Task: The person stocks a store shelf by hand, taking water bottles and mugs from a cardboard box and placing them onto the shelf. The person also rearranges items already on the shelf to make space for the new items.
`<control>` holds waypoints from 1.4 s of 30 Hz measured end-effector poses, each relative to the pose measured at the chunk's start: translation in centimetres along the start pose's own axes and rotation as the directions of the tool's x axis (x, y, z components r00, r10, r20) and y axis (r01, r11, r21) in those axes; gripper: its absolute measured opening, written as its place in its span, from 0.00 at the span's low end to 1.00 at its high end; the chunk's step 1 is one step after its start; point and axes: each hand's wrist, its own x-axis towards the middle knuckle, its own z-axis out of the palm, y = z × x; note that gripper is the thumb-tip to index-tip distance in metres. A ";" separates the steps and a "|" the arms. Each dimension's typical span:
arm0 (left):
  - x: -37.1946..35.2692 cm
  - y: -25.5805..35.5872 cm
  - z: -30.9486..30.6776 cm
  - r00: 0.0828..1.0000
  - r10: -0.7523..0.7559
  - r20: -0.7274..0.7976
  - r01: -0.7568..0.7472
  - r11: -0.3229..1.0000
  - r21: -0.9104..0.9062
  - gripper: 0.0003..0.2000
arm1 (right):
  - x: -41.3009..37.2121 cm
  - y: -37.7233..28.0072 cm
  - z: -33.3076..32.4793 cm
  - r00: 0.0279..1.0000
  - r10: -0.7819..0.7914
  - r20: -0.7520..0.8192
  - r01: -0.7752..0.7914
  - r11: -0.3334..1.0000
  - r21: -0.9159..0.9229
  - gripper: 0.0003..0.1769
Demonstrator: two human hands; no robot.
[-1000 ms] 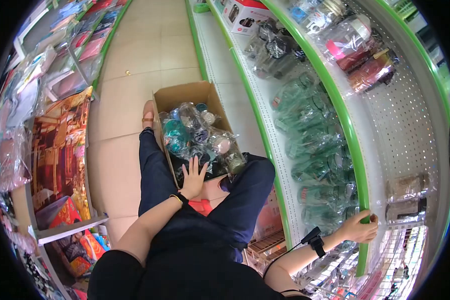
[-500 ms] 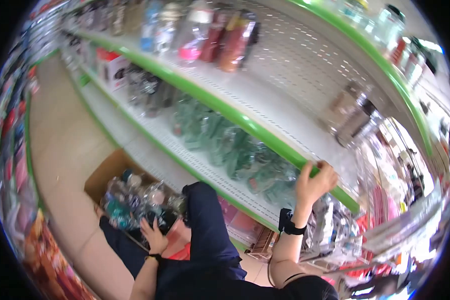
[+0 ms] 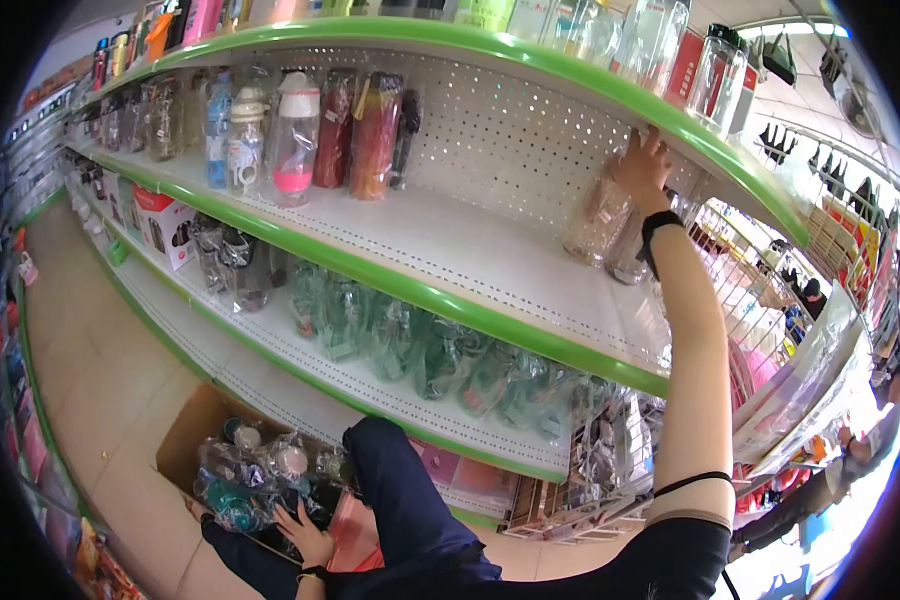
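Note:
My right hand (image 3: 642, 168) is raised to the right end of the middle shelf (image 3: 450, 235), fingers apart at the top of a clear wrapped bottle (image 3: 597, 222). Beside that stands a second dark-capped bottle (image 3: 632, 255), partly hidden behind my wrist. Low on the left, my left hand (image 3: 308, 536) lies with spread fingers at the near side of a cardboard box (image 3: 185, 438). Plastic-wrapped bottles (image 3: 260, 462) fill this box, some with pale lids, and a teal one (image 3: 232, 505) lies among them.
A pink-and-clear bottle (image 3: 296, 140) and red bottles (image 3: 375, 140) stand left on the middle shelf. Green-tinted wrapped bottles (image 3: 390, 335) line the shelf below. Overhead, a green shelf edge (image 3: 530, 52) crosses the view. A person (image 3: 840, 460) is at far right.
My right hand has left the green shelf edge and moved up to the bottles at the shelf's right end. My left hand stays at the box. The view has tilted upward.

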 end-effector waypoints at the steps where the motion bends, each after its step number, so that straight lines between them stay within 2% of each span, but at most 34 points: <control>1: 0.0 0.0 -0.2 1.000 -0.005 -0.018 0.005 1.000 -0.005 0.40 | -0.2 -0.1 1.8 1.000 0.005 0.004 -0.004 0.998 -0.068 0.40; 2: 0.0 0.1 -0.6 1.000 -0.001 0.010 0.001 1.000 -0.029 0.40 | -0.3 -0.4 2.4 1.000 0.010 0.008 -0.009 0.991 -0.135 0.42; 4: -0.1 0.6 -1.5 0.998 -0.006 0.059 0.010 0.997 -0.076 0.39 | -2.4 -2.0 1.7 0.999 0.036 0.001 -0.036 0.988 -0.148 0.43; 5: 0.0 0.8 -1.9 0.999 -0.005 0.037 0.008 0.997 -0.083 0.39 | -2.8 -2.5 1.2 0.997 0.071 0.008 -0.068 0.983 -0.172 0.44; 6: 0.0 0.9 -2.4 0.996 -0.021 0.091 0.029 0.996 -0.087 0.39 | -2.5 -2.6 1.1 0.997 0.080 -0.008 -0.081 0.983 -0.166 0.44; 7: -0.2 0.7 -2.5 0.988 -0.033 0.152 0.046 0.995 -0.085 0.40 | -2.5 -2.4 1.3 0.995 0.097 -0.004 -0.097 0.989 -0.116 0.44; 8: -0.4 0.4 -2.2 0.996 -0.007 0.085 0.014 0.996 -0.086 0.39 | -2.5 -2.0 1.5 0.994 0.113 0.001 -0.113 0.991 -0.070 0.43; 9: -0.4 -0.2 -1.7 0.997 0.006 0.079 0.001 0.996 -0.091 0.39 | -2.3 -1.8 1.5 0.992 0.124 -0.009 -0.124 0.989 -0.075 0.43; 11: -0.6 -1.3 -1.0 0.987 0.042 0.156 -0.030 0.996 -0.083 0.39 | -1.8 -1.5 2.0 0.983 0.177 -0.050 -0.170 0.977 0.126 0.38; 12: -0.5 -1.4 -0.7 0.989 0.044 0.140 -0.034 0.997 -0.068 0.39 | -1.4 -1.3 3.0 0.970 0.228 -0.082 -0.215 0.966 0.144 0.38; 13: -0.5 -1.3 -0.6 0.990 0.049 0.134 -0.038 0.996 -0.077 0.39 | -1.1 -1.0 3.3 0.969 0.228 -0.093 -0.214 0.966 0.142 0.38; 15: -0.5 -1.1 -0.4 0.990 0.012 0.141 -0.008 0.999 -0.032 0.39 | -0.6 -0.6 3.3 0.963 0.268 0.023 -0.269 0.957 0.107 0.39; 16: -0.6 -1.2 -0.4 0.992 0.029 0.119 -0.027 1.000 -0.012 0.39 | -0.7 -0.4 3.0 0.961 0.275 0.023 -0.276 0.955 0.106 0.39; 18: -0.5 -1.2 -0.5 0.992 0.025 0.121 -0.024 1.000 -0.009 0.39 | -0.4 -0.4 1.9 0.967 0.201 0.157 -0.196 0.980 -0.047 0.38; 19: -0.5 -1.2 -0.5 0.992 0.012 0.125 -0.011 1.000 -0.009 0.39 | -0.6 -0.7 1.3 0.967 0.202 0.154 -0.197 0.979 -0.044 0.38; 21: -0.6 -1.3 -0.4 0.994 0.027 0.103 -0.028 1.000 0.007 0.39 | -1.4 -2.0 0.2 0.982 0.189 0.033 -0.187 0.981 -0.040 0.33; 25: -0.9 -1.8 0.0 0.998 0.061 0.025 -0.061 0.998 -0.001 0.39 | -2.2 -4.8 -0.8 0.975 0.219 -0.026 -0.221 0.972 -0.081 0.35; 27: -1.1 -1.8 0.3 0.998 0.065 0.018 -0.065 0.998 0.025 0.36 | -2.1 -5.4 1.0 0.944 0.327 0.049 -0.326 0.895 0.304 0.36; 29: -0.8 -1.6 0.1 0.998 0.061 0.005 -0.061 0.997 0.055 0.34 | -2.0 -6.1 -0.7 0.939 0.330 0.100 -0.345 0.892 0.293 0.36; 31: -0.7 -1.1 -0.3 0.999 0.007 -0.048 -0.011 0.997 -0.074 0.37 | -2.1 -7.1 -1.6 0.933 0.326 0.151 -0.356 0.891 0.282 0.36; 32: -0.6 -1.2 0.1 0.995 0.016 -0.095 -0.025 0.996 -0.088 0.36 | -2.2 -7.3 -1.9 0.990 0.120 0.068 -0.136 0.937 0.322 0.36; 33: -0.7 -0.9 -0.3 0.995 0.019 -0.096 -0.029 0.994 -0.102 0.37 | -2.5 -7.4 -2.1 0.995 -0.096 -0.017 0.096 0.936 0.339 0.35; 34: -0.7 -0.4 -0.9 0.997 -0.003 -0.078 -0.005 0.995 -0.101 0.37 | -3.1 -8.2 -3.0 0.992 -0.128 -0.006 0.123 0.937 0.328 0.35; 35: -0.7 -0.2 -1.0 0.997 -0.021 -0.070 0.014 0.994 -0.108 0.38 | -4.0 -9.8 -4.7 0.941 -0.297 -0.159 0.335 0.875 0.350 0.33; 36: -0.8 -0.3 -0.9 0.997 -0.023 -0.076 0.015 0.995 -0.103 0.39 | -5.0 -11.2 -6.5 0.841 -0.445 -0.306 0.535 0.769 0.350 0.32; 39: -0.8 -1.0 0.0 0.990 0.029 -0.138 -0.048 0.989 -0.138 0.37 | -8.6 -15.4 -14.8 0.702 -0.546 -0.457 0.712 0.565 0.417 0.30; 41: -0.9 -0.6 -0.4 0.981 0.030 -0.190 -0.058 0.988 -0.144 0.35 | -11.2 -17.9 -20.2 0.626 -0.535 -0.567 0.779 0.393 0.488 0.32; 42: -1.0 -0.3 -0.6 0.986 0.007 -0.169 -0.027 0.992 -0.120 0.35 | -12.6 -19.1 -22.1 0.530 -0.485 -0.696 0.848 0.303 0.434 0.35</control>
